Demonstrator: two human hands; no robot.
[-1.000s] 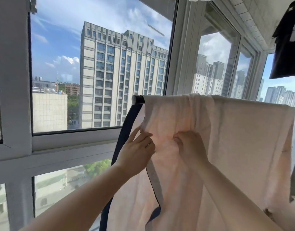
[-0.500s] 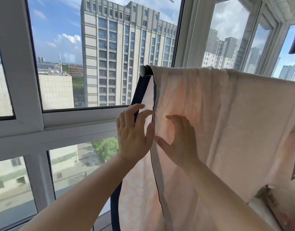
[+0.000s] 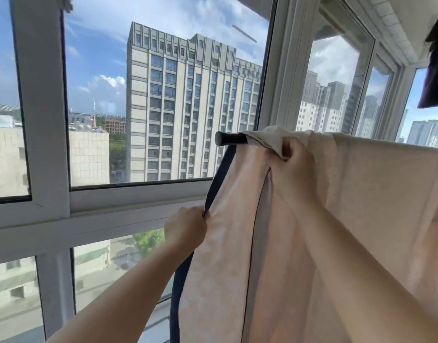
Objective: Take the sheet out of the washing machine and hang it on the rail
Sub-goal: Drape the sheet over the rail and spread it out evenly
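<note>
Sheet (image 3: 361, 206) drapes limp over rail (image 3: 231, 139); left hand (image 3: 185, 227) pinches its dark edge at seven o'clock, right hand (image 3: 291, 167) bunches cloth beneath. Likely damp-heavy: grip hems.

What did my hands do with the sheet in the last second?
The left hand dropped lower and now pinches the sheet's dark blue edge. The right hand rose to grip the fabric just under the rail. The sheet stays draped over the rail.
</note>
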